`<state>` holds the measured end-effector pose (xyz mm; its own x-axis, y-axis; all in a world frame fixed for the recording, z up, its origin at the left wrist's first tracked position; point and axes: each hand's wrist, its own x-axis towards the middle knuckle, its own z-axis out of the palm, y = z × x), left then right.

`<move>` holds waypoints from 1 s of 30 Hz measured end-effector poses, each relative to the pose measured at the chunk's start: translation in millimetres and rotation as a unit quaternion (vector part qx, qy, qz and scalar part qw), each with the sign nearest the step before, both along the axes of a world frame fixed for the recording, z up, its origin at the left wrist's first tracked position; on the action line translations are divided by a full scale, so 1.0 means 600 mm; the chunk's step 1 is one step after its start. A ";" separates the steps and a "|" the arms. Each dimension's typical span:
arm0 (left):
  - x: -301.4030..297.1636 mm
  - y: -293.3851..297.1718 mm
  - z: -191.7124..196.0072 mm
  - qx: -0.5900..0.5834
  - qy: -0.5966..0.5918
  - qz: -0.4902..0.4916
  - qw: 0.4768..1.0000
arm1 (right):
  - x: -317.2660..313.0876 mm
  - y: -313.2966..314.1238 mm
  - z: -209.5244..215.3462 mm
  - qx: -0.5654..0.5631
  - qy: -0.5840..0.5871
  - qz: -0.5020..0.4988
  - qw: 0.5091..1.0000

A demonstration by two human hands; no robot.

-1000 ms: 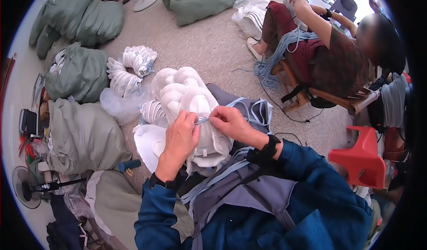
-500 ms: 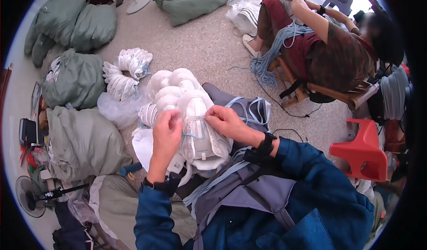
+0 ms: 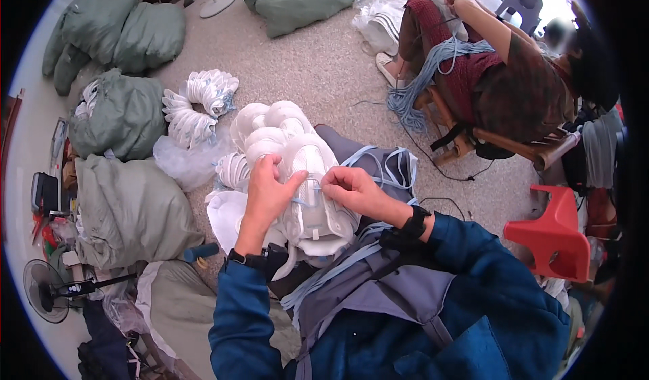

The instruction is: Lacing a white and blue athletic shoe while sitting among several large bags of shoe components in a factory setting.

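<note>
A white sneaker (image 3: 320, 219) rests on my lap with its toe pointing away, and a light-blue shoelace (image 3: 298, 200) crosses its front. My right hand (image 3: 353, 190) pinches the lace at the right of the eyelets. My left hand (image 3: 268, 192) is at the shoe's left side, thumb and forefinger apart; its other fingers are partly hidden. Beyond this shoe, several more white sneakers (image 3: 260, 141) are bunched together. Loose light-blue laces (image 3: 323, 280) lie across my lap, and others (image 3: 380, 167) lie on the grey cloth to the right.
Rings of white shoe parts (image 3: 191, 120) and a clear plastic bag (image 3: 181, 160) are on the floor. Green sacks (image 3: 138, 221) line the left, near a small fan (image 3: 49, 290). A red stool (image 3: 556, 234) stands right; a co-worker (image 3: 520, 86) sits beyond with laces and a shoe.
My left thumb has moved right toward the lace, and its forefinger has come away from it. My right hand still pinches near the eyelets. The whole view has shifted slightly.
</note>
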<state>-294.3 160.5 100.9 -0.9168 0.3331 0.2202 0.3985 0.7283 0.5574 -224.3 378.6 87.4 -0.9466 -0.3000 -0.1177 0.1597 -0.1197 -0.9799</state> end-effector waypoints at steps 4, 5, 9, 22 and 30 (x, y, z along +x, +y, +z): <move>-0.016 -0.006 0.044 0.072 -0.264 0.044 0.961 | 0.006 -0.003 0.002 -0.015 -0.005 -0.009 1.000; -0.009 -0.003 0.058 0.146 -0.303 0.018 0.942 | 0.004 -0.003 0.002 -0.017 -0.026 -0.013 0.999; 0.015 -0.020 0.061 0.216 -0.331 -0.094 0.914 | -0.001 -0.014 -0.002 0.006 -0.042 -0.010 0.999; 0.021 -0.002 0.035 0.370 -0.442 -0.049 0.815 | -0.013 0.003 0.009 0.167 0.100 0.016 0.981; 0.026 -0.011 0.021 0.393 -0.447 -0.047 0.802 | -0.018 0.006 0.002 0.181 0.090 0.052 0.978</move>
